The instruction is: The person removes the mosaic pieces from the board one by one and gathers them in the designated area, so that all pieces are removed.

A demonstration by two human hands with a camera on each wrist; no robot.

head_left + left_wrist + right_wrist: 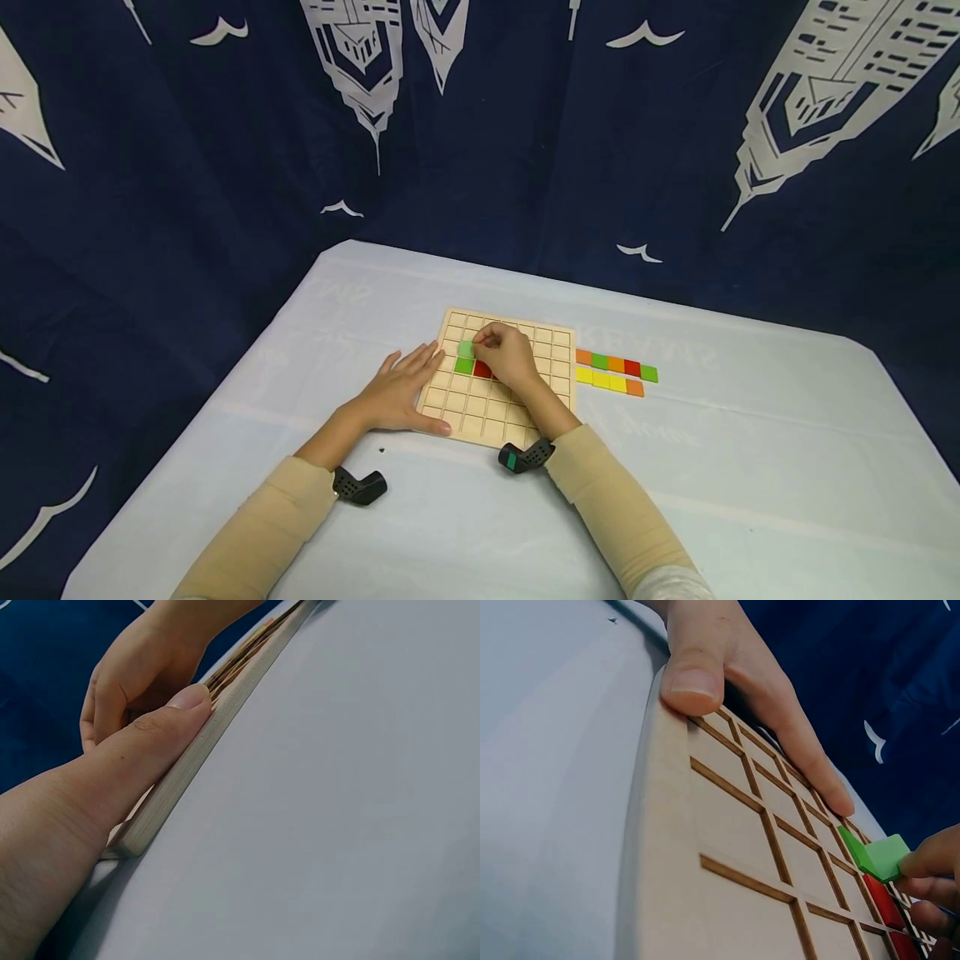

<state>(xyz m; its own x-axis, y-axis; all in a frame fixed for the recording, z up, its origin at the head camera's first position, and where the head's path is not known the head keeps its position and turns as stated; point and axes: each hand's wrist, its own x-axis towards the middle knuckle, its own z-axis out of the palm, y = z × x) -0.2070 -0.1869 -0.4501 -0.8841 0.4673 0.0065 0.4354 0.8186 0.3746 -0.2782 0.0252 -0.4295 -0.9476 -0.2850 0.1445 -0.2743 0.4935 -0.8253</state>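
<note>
A wooden grid board (pixel 465 417) lies on the table. My right hand (pixel 507 357) is above its upper left part, pinching a light green square tile (pixel 887 857) between thumb and fingertips. The tile is tilted above the board. Just below it, a darker green tile (pixel 464 365) sits in a cell, with a red tile (pixel 482 368) beside it; another red tile (pixel 904 945) shows in the right wrist view. My left hand (pixel 401 390) rests at the board's left side, fingers spread and straight, with the thumb on the board's near rim.
Right of the board lie two rows of tiles: a far row with orange, green and red tiles (pixel 632 368), and a near row of yellow tiles (pixel 600 380) ending in orange. A small dark speck (pixel 381 450) is on the white table cover (pixel 750 500). Behind hangs a dark blue curtain (pixel 525 167).
</note>
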